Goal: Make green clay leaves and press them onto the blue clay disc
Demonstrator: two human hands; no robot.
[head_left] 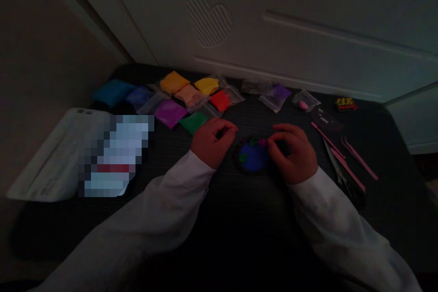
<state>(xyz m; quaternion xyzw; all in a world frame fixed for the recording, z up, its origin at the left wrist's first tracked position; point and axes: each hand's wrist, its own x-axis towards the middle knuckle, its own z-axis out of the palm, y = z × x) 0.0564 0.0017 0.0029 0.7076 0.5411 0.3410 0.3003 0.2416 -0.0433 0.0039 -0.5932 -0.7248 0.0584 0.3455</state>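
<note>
A round blue clay disc (253, 157) with a dark bumpy rim and small green pieces lies on the black table between my hands. My right hand (293, 153) reaches its right edge, thumb and forefinger pinched on a small pink clay piece (262, 143) at the upper rim. To the left of the disc, my left hand (215, 142) hovers with thumb and forefinger pressed together. Anything in that pinch is too small or dark to make out. Just behind my left hand is a bag of green clay (193, 122).
Several clay bags, such as an orange one (174, 82) and a purple one (170, 113), lie along the back. A lit phone (118, 155) and a white packet (58, 157) are at left. Scissors (337, 166) and pink tweezers (360, 159) lie at right.
</note>
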